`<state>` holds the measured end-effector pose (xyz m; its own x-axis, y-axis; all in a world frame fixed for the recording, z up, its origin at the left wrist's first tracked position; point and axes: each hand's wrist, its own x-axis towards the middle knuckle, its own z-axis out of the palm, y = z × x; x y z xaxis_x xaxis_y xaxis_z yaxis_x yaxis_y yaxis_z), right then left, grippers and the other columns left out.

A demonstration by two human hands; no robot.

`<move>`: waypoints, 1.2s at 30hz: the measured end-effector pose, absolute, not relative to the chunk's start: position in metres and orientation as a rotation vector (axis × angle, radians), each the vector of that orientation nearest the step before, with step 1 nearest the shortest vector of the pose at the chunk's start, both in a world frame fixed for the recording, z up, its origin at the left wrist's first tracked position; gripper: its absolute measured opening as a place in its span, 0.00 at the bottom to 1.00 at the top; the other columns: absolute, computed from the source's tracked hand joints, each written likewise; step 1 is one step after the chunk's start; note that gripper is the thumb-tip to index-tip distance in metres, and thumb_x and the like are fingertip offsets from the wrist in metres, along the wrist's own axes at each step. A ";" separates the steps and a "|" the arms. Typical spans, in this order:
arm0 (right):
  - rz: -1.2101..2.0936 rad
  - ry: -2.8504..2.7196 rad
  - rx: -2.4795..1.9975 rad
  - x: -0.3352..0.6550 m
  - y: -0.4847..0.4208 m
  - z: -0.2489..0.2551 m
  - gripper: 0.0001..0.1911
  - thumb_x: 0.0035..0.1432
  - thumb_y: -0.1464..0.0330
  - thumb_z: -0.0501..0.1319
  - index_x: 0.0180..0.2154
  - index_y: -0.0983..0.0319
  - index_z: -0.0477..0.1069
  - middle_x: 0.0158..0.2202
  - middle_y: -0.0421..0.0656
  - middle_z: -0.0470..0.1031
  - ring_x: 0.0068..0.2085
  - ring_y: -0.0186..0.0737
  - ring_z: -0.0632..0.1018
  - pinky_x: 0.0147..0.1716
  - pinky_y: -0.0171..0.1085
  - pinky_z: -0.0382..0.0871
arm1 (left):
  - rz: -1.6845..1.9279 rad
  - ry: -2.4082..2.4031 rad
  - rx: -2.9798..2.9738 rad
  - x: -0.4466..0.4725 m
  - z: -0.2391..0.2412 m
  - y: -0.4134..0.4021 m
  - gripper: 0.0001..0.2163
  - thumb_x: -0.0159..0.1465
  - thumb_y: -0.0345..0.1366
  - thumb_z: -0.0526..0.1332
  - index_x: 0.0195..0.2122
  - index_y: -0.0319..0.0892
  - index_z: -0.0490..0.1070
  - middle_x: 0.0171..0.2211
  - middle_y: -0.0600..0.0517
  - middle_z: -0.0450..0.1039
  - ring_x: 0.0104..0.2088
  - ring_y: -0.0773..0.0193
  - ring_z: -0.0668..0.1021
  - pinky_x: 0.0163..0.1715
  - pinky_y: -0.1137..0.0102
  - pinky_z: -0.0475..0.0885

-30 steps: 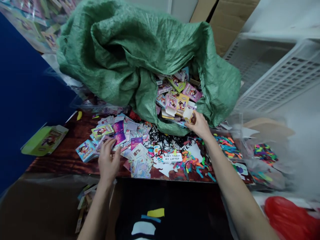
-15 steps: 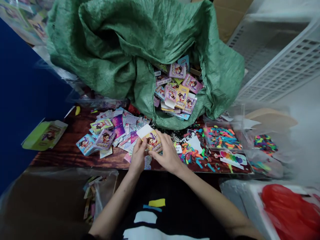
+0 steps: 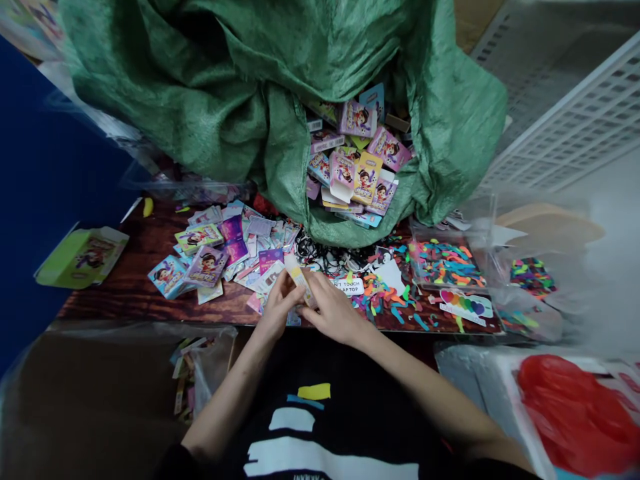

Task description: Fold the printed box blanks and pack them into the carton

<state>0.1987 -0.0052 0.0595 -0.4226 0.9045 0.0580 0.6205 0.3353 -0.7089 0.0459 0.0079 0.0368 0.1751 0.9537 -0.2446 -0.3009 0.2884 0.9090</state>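
Both grips are clenched on a narrow printed card carton (image 3: 299, 279), which stands edge-up between the fingers of the left grip (image 3: 279, 305) and the right grip (image 3: 333, 310), above the front of the wood-grain counter (image 3: 113, 287). Loose printed cartons (image 3: 215, 257) lie just left of it. A tangle of black cord (image 3: 320, 257) lies just behind, and a green woven sack (image 3: 200, 87) spills more cartons (image 3: 357, 167) farther back.
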 end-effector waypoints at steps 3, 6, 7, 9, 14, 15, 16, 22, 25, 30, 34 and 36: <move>0.868 -2.253 -1.406 0.227 -0.001 0.055 0.15 0.66 0.63 0.58 0.52 0.58 0.70 0.49 0.47 0.74 0.51 0.46 0.74 0.49 0.45 0.71 | 1.105 1.054 0.729 0.031 0.038 0.014 0.27 0.52 0.49 0.70 0.49 0.42 0.68 0.54 0.41 0.74 0.49 0.48 0.79 0.36 0.63 0.80; 0.453 -2.175 -1.936 0.258 -0.001 0.041 0.10 0.64 0.66 0.59 0.46 0.60 0.72 0.43 0.50 0.74 0.47 0.50 0.75 0.41 0.44 0.71 | 1.195 1.108 0.655 0.006 0.041 0.019 0.26 0.52 0.49 0.70 0.47 0.41 0.67 0.55 0.39 0.73 0.48 0.46 0.80 0.32 0.63 0.80; 0.346 -2.161 -2.044 0.265 -0.002 0.035 0.11 0.62 0.67 0.61 0.47 0.60 0.71 0.44 0.50 0.73 0.46 0.51 0.75 0.38 0.43 0.71 | 1.213 1.114 0.641 -0.003 0.042 0.020 0.26 0.52 0.48 0.70 0.47 0.41 0.67 0.55 0.39 0.73 0.48 0.46 0.80 0.32 0.63 0.81; 0.236 -2.179 -2.115 0.273 -0.005 0.024 0.16 0.59 0.67 0.63 0.49 0.59 0.69 0.44 0.50 0.72 0.46 0.52 0.74 0.36 0.43 0.70 | 1.234 1.117 0.627 -0.018 0.044 0.020 0.26 0.52 0.48 0.70 0.48 0.42 0.67 0.55 0.39 0.73 0.47 0.46 0.81 0.32 0.62 0.81; 0.255 -2.134 -1.996 0.270 -0.005 0.013 0.10 0.57 0.71 0.59 0.42 0.59 0.68 0.41 0.48 0.74 0.44 0.51 0.75 0.39 0.44 0.69 | 1.257 1.146 0.593 -0.039 0.045 0.008 0.28 0.53 0.50 0.69 0.51 0.42 0.68 0.58 0.39 0.71 0.47 0.46 0.81 0.29 0.64 0.81; 0.289 -2.076 -1.981 0.271 -0.004 0.014 0.08 0.57 0.72 0.58 0.41 0.59 0.68 0.39 0.47 0.74 0.42 0.50 0.75 0.38 0.43 0.68 | 1.249 1.148 0.580 -0.041 0.044 0.004 0.29 0.53 0.51 0.69 0.52 0.42 0.68 0.58 0.38 0.71 0.47 0.45 0.81 0.30 0.63 0.81; 0.339 -2.010 -1.967 0.274 -0.004 0.016 0.06 0.57 0.71 0.57 0.38 0.59 0.68 0.36 0.46 0.74 0.39 0.48 0.75 0.37 0.42 0.68 | 1.239 1.148 0.570 -0.043 0.043 0.000 0.30 0.53 0.52 0.68 0.53 0.41 0.68 0.58 0.38 0.71 0.47 0.45 0.81 0.31 0.63 0.81; 0.692 -1.772 -1.731 0.284 0.004 0.049 0.08 0.59 0.65 0.58 0.27 0.59 0.68 0.27 0.41 0.70 0.29 0.41 0.72 0.31 0.38 0.64 | 1.052 1.066 0.649 -0.054 0.037 -0.017 0.32 0.49 0.52 0.71 0.52 0.39 0.73 0.49 0.38 0.77 0.45 0.42 0.81 0.33 0.59 0.79; 0.805 -1.925 -1.612 0.257 0.010 0.062 0.07 0.58 0.69 0.59 0.27 0.59 0.69 0.29 0.42 0.72 0.32 0.41 0.73 0.33 0.38 0.63 | 0.907 0.959 0.828 -0.049 0.044 -0.017 0.33 0.46 0.49 0.74 0.53 0.40 0.75 0.51 0.38 0.76 0.51 0.39 0.78 0.40 0.57 0.78; 0.978 -2.165 -1.374 0.191 0.022 0.056 0.08 0.59 0.76 0.57 0.28 0.61 0.69 0.31 0.41 0.73 0.34 0.39 0.73 0.35 0.37 0.63 | 0.702 0.954 1.130 -0.040 0.051 -0.012 0.28 0.46 0.38 0.75 0.50 0.44 0.77 0.57 0.41 0.72 0.53 0.44 0.76 0.44 0.61 0.76; 0.854 -2.081 -1.424 0.160 0.019 0.033 0.10 0.66 0.73 0.54 0.35 0.61 0.72 0.34 0.43 0.74 0.36 0.40 0.74 0.38 0.37 0.67 | 0.785 1.105 0.995 -0.062 0.042 -0.011 0.29 0.48 0.41 0.74 0.52 0.42 0.74 0.48 0.44 0.77 0.42 0.52 0.80 0.43 0.63 0.74; 0.641 -2.223 -1.443 0.149 0.008 0.022 0.08 0.66 0.71 0.55 0.42 0.62 0.73 0.41 0.48 0.75 0.43 0.45 0.74 0.42 0.41 0.69 | 0.907 1.159 0.912 -0.077 0.038 -0.012 0.28 0.50 0.44 0.73 0.51 0.40 0.74 0.43 0.46 0.79 0.41 0.54 0.79 0.41 0.65 0.74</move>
